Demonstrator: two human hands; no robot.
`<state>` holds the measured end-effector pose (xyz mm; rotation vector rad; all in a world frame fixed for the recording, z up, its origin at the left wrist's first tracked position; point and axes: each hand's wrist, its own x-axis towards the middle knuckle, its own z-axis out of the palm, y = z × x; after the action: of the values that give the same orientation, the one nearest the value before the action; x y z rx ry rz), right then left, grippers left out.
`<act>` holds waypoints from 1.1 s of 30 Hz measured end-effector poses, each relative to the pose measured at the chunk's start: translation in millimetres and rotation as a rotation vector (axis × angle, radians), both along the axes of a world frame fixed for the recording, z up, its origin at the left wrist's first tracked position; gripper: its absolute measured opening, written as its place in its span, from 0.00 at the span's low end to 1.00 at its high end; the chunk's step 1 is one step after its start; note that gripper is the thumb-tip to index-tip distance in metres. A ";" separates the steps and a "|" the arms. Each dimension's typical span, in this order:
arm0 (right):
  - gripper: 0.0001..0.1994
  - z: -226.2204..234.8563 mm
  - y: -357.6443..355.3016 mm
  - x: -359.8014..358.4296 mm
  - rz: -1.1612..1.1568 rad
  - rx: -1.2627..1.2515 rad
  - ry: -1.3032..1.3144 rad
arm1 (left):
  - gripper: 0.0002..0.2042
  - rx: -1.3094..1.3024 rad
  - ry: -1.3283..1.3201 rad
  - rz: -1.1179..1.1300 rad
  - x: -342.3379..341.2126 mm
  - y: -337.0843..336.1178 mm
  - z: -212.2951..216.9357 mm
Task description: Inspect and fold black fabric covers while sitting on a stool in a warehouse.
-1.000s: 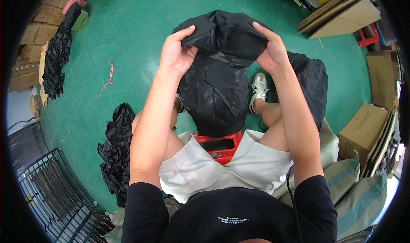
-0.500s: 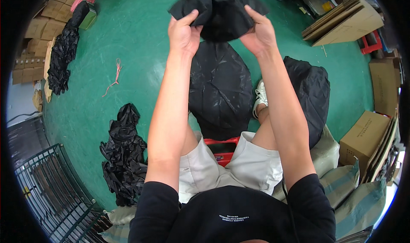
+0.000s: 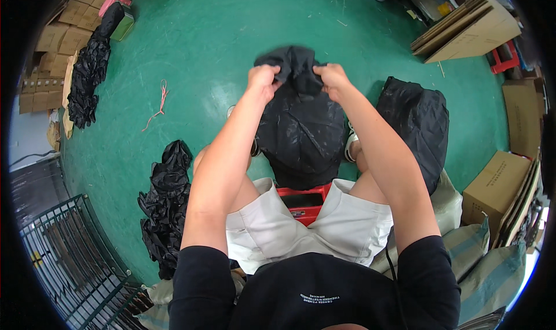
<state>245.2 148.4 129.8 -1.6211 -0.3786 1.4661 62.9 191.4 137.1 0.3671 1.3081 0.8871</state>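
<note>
My left hand [image 3: 264,81] and my right hand [image 3: 332,79] grip a bunched piece of black cloth [image 3: 297,63] from opposite sides, thumbs pressed on it. Its outer edge is blurred by motion. The cloth hangs over the far end of a rounded black-covered bundle [image 3: 301,136] between my legs, overlapping it in view; I cannot tell whether they touch. Part of a red plastic stool or frame [image 3: 310,214] shows at the bundle's near end. Right of my right forearm stands another black-covered bundle [image 3: 414,127].
A crumpled pile of black cloth [image 3: 165,208] lies on the green floor to my left, and a longer pile [image 3: 87,86] farther off. Pink string [image 3: 160,107] lies between. Cardboard sheets [image 3: 469,28], a carton [image 3: 495,185], woven sacks [image 3: 492,278] and a metal rack [image 3: 72,260] stand around.
Both hands have come nearer to me and closer together, bringing the black cloth down toward the bundle. The cloth, spread wide before, is now bunched.
</note>
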 end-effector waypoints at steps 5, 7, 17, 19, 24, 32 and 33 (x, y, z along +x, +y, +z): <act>0.10 -23.6 -43.6 33.8 0.230 -0.110 -0.088 | 0.16 -0.075 0.323 -0.342 -42.6 -45.4 -27.3; 0.11 -16.9 -60.2 46.2 0.423 -0.205 -0.343 | 0.18 -0.107 0.382 -0.429 -61.1 -68.0 -35.6; 0.18 -72.4 -163.6 43.2 0.949 -0.398 -0.498 | 0.18 -0.174 0.509 -0.575 -90.8 -181.0 -92.6; 0.19 -81.7 -170.8 44.9 0.924 -0.363 -0.517 | 0.17 -0.149 0.498 -0.598 -89.0 -189.9 -97.9; 0.18 -83.6 -176.2 35.2 0.897 -0.317 -0.552 | 0.16 -0.129 0.504 -0.638 -83.0 -201.9 -98.4; 0.15 -81.0 -182.2 31.3 1.100 -0.271 -0.736 | 0.16 -0.136 0.433 -0.593 -74.7 -230.1 -103.5; 0.13 -78.8 -188.6 30.8 1.096 -0.161 -0.970 | 0.16 -0.146 0.438 -0.599 -72.6 -234.0 -104.2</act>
<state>276.0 -40.2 51.0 -2.3309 -1.9688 1.2696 -9.7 -42.6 32.9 0.8188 1.5284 0.2061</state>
